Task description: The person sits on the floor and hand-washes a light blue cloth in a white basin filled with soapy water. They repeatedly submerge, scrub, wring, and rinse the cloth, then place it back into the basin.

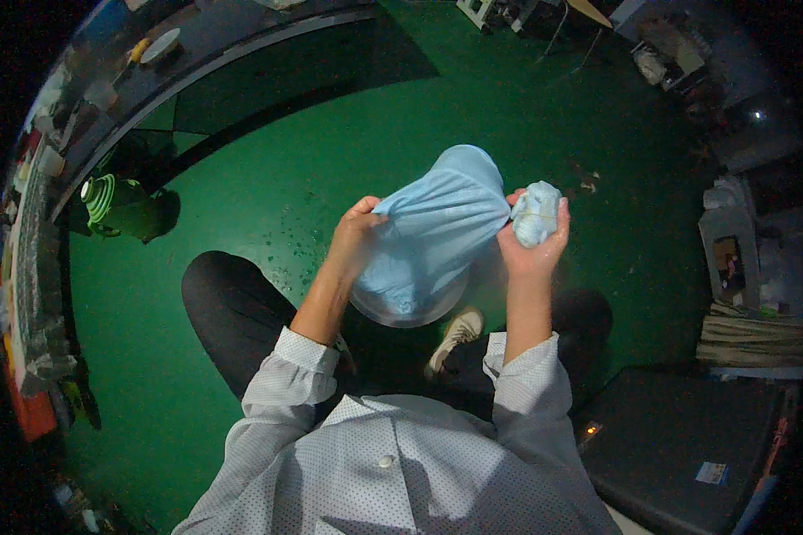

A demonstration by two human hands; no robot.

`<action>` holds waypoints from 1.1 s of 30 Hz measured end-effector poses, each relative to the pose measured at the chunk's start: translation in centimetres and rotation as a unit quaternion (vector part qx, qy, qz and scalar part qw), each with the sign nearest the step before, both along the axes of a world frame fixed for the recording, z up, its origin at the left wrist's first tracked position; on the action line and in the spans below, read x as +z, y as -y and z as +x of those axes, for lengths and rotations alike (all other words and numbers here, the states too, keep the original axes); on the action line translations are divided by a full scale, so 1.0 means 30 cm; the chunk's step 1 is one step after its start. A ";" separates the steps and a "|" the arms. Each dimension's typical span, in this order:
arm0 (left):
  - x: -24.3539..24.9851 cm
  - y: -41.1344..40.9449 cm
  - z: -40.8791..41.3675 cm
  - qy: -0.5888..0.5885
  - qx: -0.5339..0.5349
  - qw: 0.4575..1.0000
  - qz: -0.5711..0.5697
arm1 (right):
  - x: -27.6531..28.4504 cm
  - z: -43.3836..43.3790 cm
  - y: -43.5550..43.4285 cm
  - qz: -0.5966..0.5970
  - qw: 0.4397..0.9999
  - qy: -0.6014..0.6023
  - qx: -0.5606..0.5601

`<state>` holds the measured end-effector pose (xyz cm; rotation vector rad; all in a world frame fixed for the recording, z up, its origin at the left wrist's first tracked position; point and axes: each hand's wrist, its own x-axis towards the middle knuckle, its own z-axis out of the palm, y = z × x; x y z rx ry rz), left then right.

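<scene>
A light-blue cloth (448,210) is stretched between my two hands in front of my knees. My left hand (360,227) pinches its left edge between thumb and fingers. One end is bunched into a tight bundle (536,215) with a thin yellowish band around it. That bundle rests in the palm of my right hand (534,254), whose fingers curl up around its sides. Below the cloth is a clear, round basin (411,322), and the lower folds hang down into it. Much of the basin is hidden by the cloth.
Water drops spot the green floor (288,251) left of the basin. A green jug with a white cap (117,206) stands further left, near a cluttered counter (73,127). At lower right sits a black box (682,435) with a lit orange light.
</scene>
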<state>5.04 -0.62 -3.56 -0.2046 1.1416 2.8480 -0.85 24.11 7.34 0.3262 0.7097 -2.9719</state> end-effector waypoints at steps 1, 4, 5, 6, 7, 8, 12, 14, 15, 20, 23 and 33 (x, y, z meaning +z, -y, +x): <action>0.005 0.006 -0.001 -0.016 -0.010 1.000 -0.005 | 0.008 0.002 0.001 -0.010 1.000 0.013 -0.002; 0.091 -0.018 0.006 -0.088 -0.063 0.992 0.072 | 0.018 0.015 -0.012 0.007 0.999 -0.004 0.043; 0.085 -0.019 0.007 -0.078 -0.097 0.989 0.078 | 0.021 0.021 -0.016 0.001 0.998 -0.004 0.064; 0.080 -0.014 0.008 -0.068 -0.130 0.986 0.084 | 0.032 0.028 -0.010 -0.006 0.996 -0.004 0.087; 0.075 -0.012 0.010 -0.057 -0.162 0.981 0.089 | 0.040 0.036 -0.004 -0.013 0.994 -0.004 0.109; 0.070 -0.017 0.010 -0.028 -0.144 0.984 0.102 | 0.042 0.047 0.001 -0.010 0.990 -0.012 0.142; -0.029 -0.041 -0.044 0.073 0.079 0.986 -0.130 | 0.046 0.095 0.035 -0.024 0.949 -0.075 0.306; 0.006 -0.052 -0.038 0.043 -0.018 0.998 -0.037 | 0.061 0.121 0.047 -0.007 0.940 -0.083 0.332; 0.021 -0.049 -0.033 0.028 -0.064 0.998 0.008 | 0.070 0.121 0.056 0.009 0.937 -0.092 0.336; -0.006 -0.007 0.098 0.149 -0.207 0.962 -0.093 | 0.175 0.092 0.118 0.101 0.946 -0.069 0.299; 0.047 -0.012 0.147 0.075 -0.213 0.964 -0.140 | 0.193 0.057 0.159 0.085 0.964 -0.007 0.250; 0.265 -0.096 0.182 -0.211 0.021 0.830 -0.516 | 0.110 0.006 0.214 0.124 0.968 0.036 0.215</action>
